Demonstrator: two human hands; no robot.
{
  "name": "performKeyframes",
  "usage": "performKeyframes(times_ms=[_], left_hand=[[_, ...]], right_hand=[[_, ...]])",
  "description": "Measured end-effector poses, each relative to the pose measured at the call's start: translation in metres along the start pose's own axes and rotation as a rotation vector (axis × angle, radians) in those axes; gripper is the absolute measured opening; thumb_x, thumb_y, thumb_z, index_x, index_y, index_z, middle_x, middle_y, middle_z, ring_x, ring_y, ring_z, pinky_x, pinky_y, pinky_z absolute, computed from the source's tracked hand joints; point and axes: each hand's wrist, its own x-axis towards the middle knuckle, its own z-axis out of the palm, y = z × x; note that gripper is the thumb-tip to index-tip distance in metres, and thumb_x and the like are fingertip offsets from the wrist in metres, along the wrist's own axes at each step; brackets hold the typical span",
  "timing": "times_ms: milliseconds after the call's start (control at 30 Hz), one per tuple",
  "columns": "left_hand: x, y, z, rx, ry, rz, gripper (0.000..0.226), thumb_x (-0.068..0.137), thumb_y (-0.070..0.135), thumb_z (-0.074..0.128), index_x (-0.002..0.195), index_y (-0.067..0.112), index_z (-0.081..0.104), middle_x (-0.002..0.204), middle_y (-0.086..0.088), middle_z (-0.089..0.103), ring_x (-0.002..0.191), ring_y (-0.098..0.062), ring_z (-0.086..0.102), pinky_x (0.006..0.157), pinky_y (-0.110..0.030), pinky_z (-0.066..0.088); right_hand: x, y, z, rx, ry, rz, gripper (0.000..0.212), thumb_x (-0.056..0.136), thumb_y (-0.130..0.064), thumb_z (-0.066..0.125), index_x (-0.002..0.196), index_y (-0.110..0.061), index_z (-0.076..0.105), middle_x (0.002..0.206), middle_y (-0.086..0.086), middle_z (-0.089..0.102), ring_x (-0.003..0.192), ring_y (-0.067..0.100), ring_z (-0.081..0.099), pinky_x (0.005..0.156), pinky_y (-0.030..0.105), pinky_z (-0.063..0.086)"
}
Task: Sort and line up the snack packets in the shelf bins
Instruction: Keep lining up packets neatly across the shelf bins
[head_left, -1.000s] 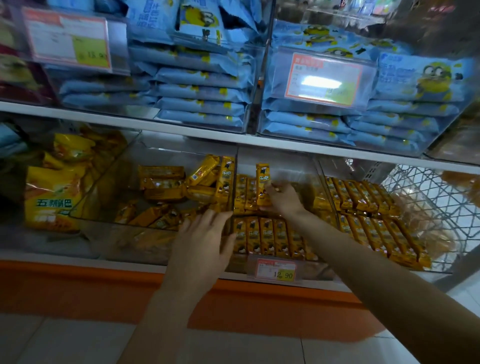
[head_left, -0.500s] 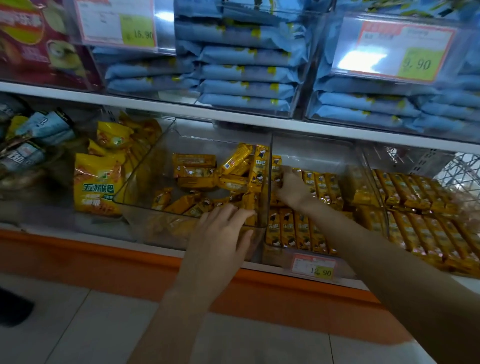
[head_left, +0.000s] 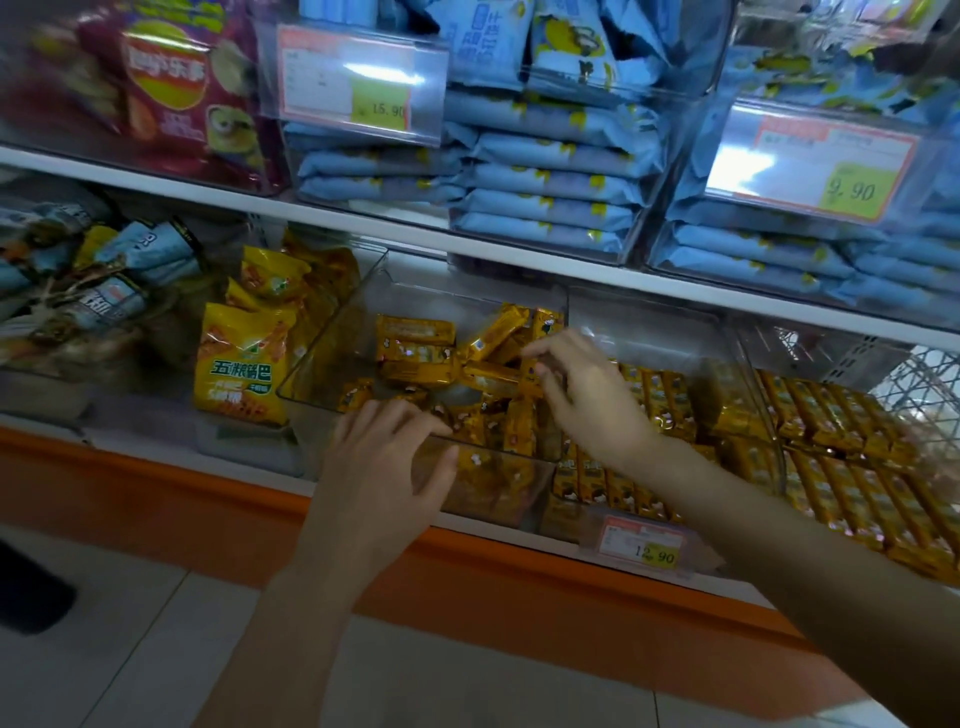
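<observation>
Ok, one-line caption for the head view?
Left hand on the clear bin's front rim, right hand over jumbled orange snack packets.

Three price tags are seen: a 15.90 tag (head_left: 358, 85) and a 9.90 tag (head_left: 826, 166) are hung at the upper level, and a 12.90 tag (head_left: 644, 545) is fixed at the lower front edge. A purple chip bag (head_left: 176, 88) is stood upper left, with blue packs (head_left: 545, 187) stacked flat to its right. Yellow bags (head_left: 241, 364) are stood upright lower left. The levels are divided by a white shelf board (head_left: 363, 221). A wire basket (head_left: 930, 384) is glimpsed far right. An orange plinth (head_left: 156, 499) is set above a tiled floor (head_left: 156, 649), where a dark shape (head_left: 26, 587) is cut off at the left edge.
</observation>
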Motion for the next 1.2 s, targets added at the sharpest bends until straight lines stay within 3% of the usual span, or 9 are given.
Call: performKeyframes(times_ms=[133, 200, 400, 500, 567, 800, 900, 1067, 1200], left_hand=[[-0.006, -0.007, -0.005, 0.002, -0.02, 0.008, 0.038, 0.086, 0.043, 0.04, 0.096, 0.018, 0.067, 0.092, 0.003, 0.057, 0.09, -0.02, 0.052, 0.081, -0.035, 0.04], [-0.008, -0.006, -0.006, -0.006, -0.041, 0.009, 0.039, 0.086, 0.043, 0.041, 0.099, 0.018, 0.067, 0.094, 0.002, 0.057, 0.09, -0.022, 0.054, 0.079, -0.041, 0.046], [-0.009, -0.006, -0.007, -0.043, -0.045, 0.015, 0.038, 0.085, 0.042, 0.042, 0.101, 0.018, 0.066, 0.095, 0.003, 0.057, 0.092, -0.021, 0.054, 0.08, -0.037, 0.043], [-0.008, -0.006, -0.006, -0.029, -0.035, 0.01, 0.037, 0.085, 0.042, 0.041, 0.099, 0.019, 0.067, 0.093, 0.004, 0.058, 0.09, -0.02, 0.055, 0.079, -0.035, 0.041], [-0.007, -0.004, -0.006, -0.017, -0.045, 0.005, 0.038, 0.085, 0.044, 0.04, 0.099, 0.02, 0.067, 0.092, 0.004, 0.058, 0.089, -0.02, 0.055, 0.079, -0.034, 0.041], [-0.004, 0.001, -0.005, -0.01, -0.076, -0.005, 0.039, 0.084, 0.045, 0.038, 0.098, 0.023, 0.067, 0.09, 0.007, 0.058, 0.091, -0.02, 0.055, 0.085, -0.04, 0.042], [-0.004, 0.001, -0.004, -0.01, -0.08, -0.007, 0.039, 0.084, 0.046, 0.038, 0.098, 0.024, 0.067, 0.09, 0.008, 0.058, 0.091, -0.019, 0.055, 0.086, -0.04, 0.042], [-0.002, 0.004, -0.002, -0.017, -0.027, 0.007, 0.041, 0.085, 0.049, 0.038, 0.101, 0.024, 0.067, 0.09, 0.008, 0.06, 0.089, -0.019, 0.057, 0.084, -0.04, 0.043], [0.001, 0.018, -0.007, -0.226, -0.072, -0.046, 0.064, 0.083, 0.063, 0.03, 0.134, 0.027, 0.047, 0.118, 0.016, 0.048, 0.112, -0.003, 0.035, 0.093, -0.028, 0.026]], right_hand=[[0.03, -0.009, 0.01, -0.246, -0.576, 0.077, 0.037, 0.101, -0.03, 0.038, 0.135, -0.017, 0.043, 0.135, 0.006, 0.048, 0.12, 0.025, 0.049, 0.096, 0.042, 0.044], [0.042, -0.009, 0.016, -0.421, -0.816, 0.117, 0.037, 0.102, -0.031, 0.034, 0.136, -0.018, 0.041, 0.122, 0.01, 0.054, 0.108, 0.028, 0.054, 0.087, 0.039, 0.048], [0.064, -0.02, 0.019, -0.583, -1.097, 0.18, 0.03, 0.094, -0.002, 0.036, 0.118, -0.003, 0.053, 0.072, 0.005, 0.043, 0.057, 0.015, 0.036, 0.047, 0.025, 0.027], [0.07, -0.017, 0.007, -0.546, -1.178, 0.232, 0.044, 0.089, -0.008, 0.045, 0.132, 0.0, 0.047, 0.104, 0.014, 0.06, 0.089, 0.028, 0.059, 0.072, 0.035, 0.053], [0.069, -0.014, 0.003, -0.586, -1.172, 0.191, 0.052, 0.088, -0.016, 0.055, 0.138, -0.009, 0.044, 0.129, 0.012, 0.053, 0.116, 0.03, 0.051, 0.092, 0.035, 0.048], [0.065, -0.03, -0.004, -0.654, -1.244, 0.191, 0.062, 0.092, -0.035, 0.057, 0.145, -0.018, 0.03, 0.148, 0.006, 0.034, 0.132, 0.028, 0.037, 0.1, 0.036, 0.04], [0.065, -0.032, -0.012, -0.504, -1.147, 0.211, 0.055, 0.089, -0.024, 0.064, 0.136, -0.01, 0.039, 0.137, 0.008, 0.045, 0.121, 0.025, 0.046, 0.092, 0.032, 0.042], [0.049, -0.021, -0.031, -0.096, -0.799, 0.192, 0.051, 0.075, -0.02, 0.078, 0.118, -0.017, 0.05, 0.107, -0.014, 0.048, 0.101, -0.004, 0.045, 0.08, 0.013, 0.04], [0.023, -0.041, -0.039, 0.121, -0.448, 0.103, 0.038, 0.075, -0.028, 0.078, 0.103, -0.031, 0.051, 0.088, -0.018, 0.049, 0.077, -0.01, 0.05, 0.066, 0.012, 0.039]])
